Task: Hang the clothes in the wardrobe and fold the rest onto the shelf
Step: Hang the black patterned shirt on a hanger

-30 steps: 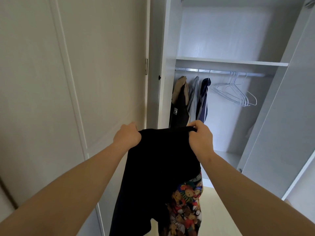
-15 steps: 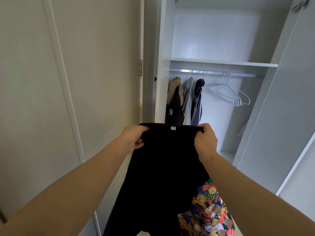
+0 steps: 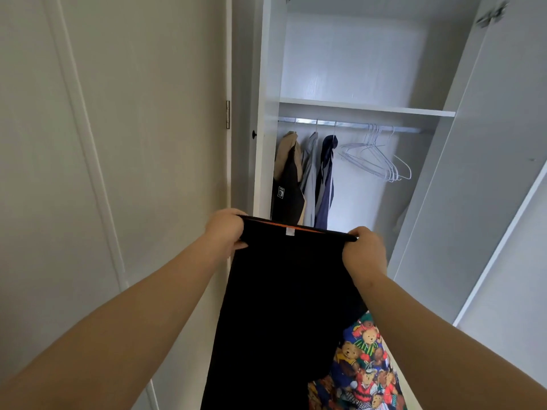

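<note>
Black garment (image 3: 281, 306) held up in front of the open wardrobe (image 3: 268, 113), top edge pulled taut and level between both hands, the rest hanging straight down out of the bottom of the view. Thin orange strip shows along the inside of the top edge; small white label (image 3: 290, 231) near its middle.

Left hand (image 3: 226, 232): fingers curled round the garment's left corner. Right hand (image 3: 365, 247): clamped on the right corner, knuckles up. Hands set apart by the width of the taut edge, both arms outstretched.

Teddy-bear print fabric (image 3: 367, 368) below the right forearm, partly behind the black cloth; what it belongs to cannot be told.

Inside the wardrobe: metal rail (image 3: 349, 124) just under a white shelf (image 3: 367, 107). Hanging at the rail's left end, close together: tan-and-black jacket (image 3: 288, 173), pale grey shirt (image 3: 309, 179), navy garment (image 3: 325, 179). Right of them, a bunch of bare white wire hangers (image 3: 379, 161).

Wardrobe door (image 3: 473, 173) swung open on the right. Closed panelled door (image 3: 148, 113) on the left, metal hinge (image 3: 228, 114) at its edge, small dark knob (image 3: 254, 134) beside it.
</note>
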A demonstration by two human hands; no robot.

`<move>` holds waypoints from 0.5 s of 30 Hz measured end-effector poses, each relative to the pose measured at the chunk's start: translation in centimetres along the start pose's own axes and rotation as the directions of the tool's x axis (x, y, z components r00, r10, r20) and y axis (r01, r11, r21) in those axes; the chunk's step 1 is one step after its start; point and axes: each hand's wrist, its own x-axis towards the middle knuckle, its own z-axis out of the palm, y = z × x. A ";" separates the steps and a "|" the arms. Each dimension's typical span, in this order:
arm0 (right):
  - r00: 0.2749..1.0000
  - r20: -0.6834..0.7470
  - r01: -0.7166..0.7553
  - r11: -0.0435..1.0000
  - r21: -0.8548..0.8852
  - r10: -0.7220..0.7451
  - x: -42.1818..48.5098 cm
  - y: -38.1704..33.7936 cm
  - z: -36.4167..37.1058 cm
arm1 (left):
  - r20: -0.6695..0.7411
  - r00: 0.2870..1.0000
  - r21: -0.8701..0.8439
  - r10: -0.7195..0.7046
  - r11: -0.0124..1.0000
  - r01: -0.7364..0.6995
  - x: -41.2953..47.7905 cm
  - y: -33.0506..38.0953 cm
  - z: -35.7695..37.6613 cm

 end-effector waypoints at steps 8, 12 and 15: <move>0.996 -0.017 -0.080 0.990 0.113 0.083 0.4 0.6 -1.2 | 0.015 0.969 0.567 0.246 0.796 -0.211 1.1 -0.9 0.3; 0.994 -0.078 -0.061 0.992 0.113 0.070 0.4 0.6 -1.8 | -0.010 0.943 0.828 0.334 0.531 -0.179 1.4 -2.1 0.2; 0.988 -0.113 -0.083 0.983 0.164 0.102 0.6 0.8 -1.9 | -0.023 0.998 0.635 0.057 0.772 -0.030 1.4 -2.4 1.1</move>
